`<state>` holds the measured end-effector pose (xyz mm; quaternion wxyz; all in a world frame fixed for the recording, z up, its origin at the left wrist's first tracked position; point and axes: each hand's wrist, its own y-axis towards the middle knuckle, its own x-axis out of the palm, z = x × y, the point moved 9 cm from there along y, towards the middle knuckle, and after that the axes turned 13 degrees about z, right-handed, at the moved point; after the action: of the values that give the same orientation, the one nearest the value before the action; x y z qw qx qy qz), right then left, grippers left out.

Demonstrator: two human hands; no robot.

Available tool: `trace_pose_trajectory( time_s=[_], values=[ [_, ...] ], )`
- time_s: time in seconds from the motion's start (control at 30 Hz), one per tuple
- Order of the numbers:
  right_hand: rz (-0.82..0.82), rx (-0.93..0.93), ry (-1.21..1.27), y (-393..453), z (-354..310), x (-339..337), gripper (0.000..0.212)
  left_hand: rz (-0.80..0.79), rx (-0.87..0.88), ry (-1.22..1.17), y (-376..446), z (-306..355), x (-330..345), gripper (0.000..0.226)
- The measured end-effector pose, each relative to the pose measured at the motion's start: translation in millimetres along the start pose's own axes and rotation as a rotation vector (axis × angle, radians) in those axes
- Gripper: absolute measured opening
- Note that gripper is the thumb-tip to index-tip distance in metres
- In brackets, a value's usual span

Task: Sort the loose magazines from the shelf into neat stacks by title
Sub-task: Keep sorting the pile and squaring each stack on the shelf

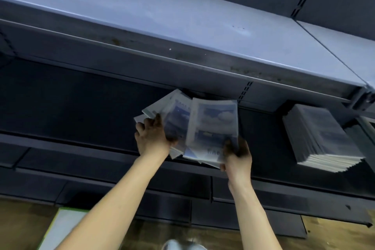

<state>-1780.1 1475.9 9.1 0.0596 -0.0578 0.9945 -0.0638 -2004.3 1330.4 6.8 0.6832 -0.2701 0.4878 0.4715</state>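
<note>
A fanned bunch of loose magazines (211,126) with blue and white covers sits in the middle shelf bay, partly under the shelf above. My left hand (152,136) grips the left part of the bunch, thumb on top of a cover. My right hand (237,154) holds the lower right corner of the top magazine, fingers curled under its edge. Further right on the same shelf lies a neat stack of magazines (322,138). The picture is blurred, so titles cannot be read.
A grey metal shelf (182,26) juts out overhead, its front edge just above the magazines. Dark lower shelves (101,178) run across below my arms. A wooden floor (20,225) with a green-edged white box (60,229) lies at the bottom left.
</note>
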Motion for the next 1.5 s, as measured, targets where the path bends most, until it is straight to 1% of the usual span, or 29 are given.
trace_pose_trajectory(
  time_s=[0.07,0.2,0.3,0.37,0.43,0.5,0.53,0.57,0.63,0.67,0.73,0.83,0.9,0.97,1.07,1.1,1.2,1.23,1.33,1.4,1.5],
  values=[
    [-0.022,0.002,0.004,-1.2,1.0,6.1,0.019,0.038,0.033,-0.011,-7.9,-1.1,-4.9,0.089],
    [-0.060,0.037,-0.024,-2.7,10.3,14.8,0.022,0.045,0.110,-0.075,-21.7,-12.2,-7.7,0.086],
    [-0.106,0.028,-0.107,-5.8,15.9,17.5,0.016,0.045,0.181,-0.130,-25.4,-22.4,-5.7,0.085],
    [-0.125,0.005,-0.159,-6.4,17.5,18.0,0.015,0.036,0.187,-0.183,-27.4,-25.0,-11.1,0.084],
    [-0.143,-0.008,-0.210,-5.7,21.7,19.9,0.019,-0.013,0.181,-0.228,-32.6,-22.8,-11.5,0.083],
    [-0.157,-0.017,-0.238,-3.8,26.6,24.3,0.022,-0.114,0.119,-0.349,-41.3,-20.1,-3.5,0.080],
    [-0.167,-0.039,-0.265,-3.9,27.1,26.8,0.023,-0.147,0.068,-0.414,-45.4,-20.2,1.5,0.075],
    [-0.176,-0.067,-0.296,-4.3,27.9,29.4,0.023,-0.155,0.020,-0.466,-48.0,-21.5,6.1,0.069],
    [-0.189,-0.134,-0.363,-7.0,27.5,33.4,0.016,-0.148,-0.058,-0.527,-52.0,-23.6,11.4,0.059],
    [-0.194,-0.185,-0.403,-9.3,25.8,35.3,0.015,-0.156,-0.089,-0.561,-55.1,-22.7,13.1,0.059],
    [-0.208,-0.283,-0.479,-16.4,23.2,39.6,0.021,-0.203,-0.148,-0.657,-62.3,-18.8,19.4,0.068],
    [-0.209,-0.306,-0.519,-22.9,22.0,40.5,0.016,-0.268,-0.172,-0.708,-73.4,-10.1,26.6,0.078],
    [-0.206,-0.295,-0.510,-25.4,17.1,36.4,0.019,-0.302,-0.226,-0.764,-78.1,-8.8,30.6,0.076],
    [-0.203,-0.304,-0.531,-25.7,13.7,32.6,0.024,-0.305,-0.259,-0.801,-79.4,-8.6,29.5,0.071],
    [-0.217,-0.299,-0.590,-28.0,9.7,30.1,0.044,-0.279,-0.326,-0.867,-76.8,-10.3,26.2,0.065],
    [-0.227,-0.276,-0.587,-29.9,7.6,28.5,0.047,-0.267,-0.354,-0.893,-75.8,-10.8,25.9,0.064],
    [-0.277,-0.125,-0.435,-36.2,9.0,27.3,0.035,-0.242,-0.389,-0.965,-74.0,-9.3,24.9,0.063],
    [-0.295,-0.071,-0.381,-39.9,10.8,28.0,0.033,-0.235,-0.378,-0.975,-73.2,-8.6,23.2,0.064],
    [-0.264,0.034,-0.320,-44.2,20.8,25.0,0.026,-0.230,-0.308,-0.944,-74.4,-5.0,17.2,0.067],
    [-0.240,0.038,-0.266,-46.7,20.8,21.6,0.021,-0.235,-0.252,-0.937,-77.0,0.0,12.4,0.067],
    [-0.175,-0.011,-0.244,-48.9,15.2,8.0,0.012,-0.242,-0.131,-0.920,-78.7,14.3,4.0,0.065]
  ],
)
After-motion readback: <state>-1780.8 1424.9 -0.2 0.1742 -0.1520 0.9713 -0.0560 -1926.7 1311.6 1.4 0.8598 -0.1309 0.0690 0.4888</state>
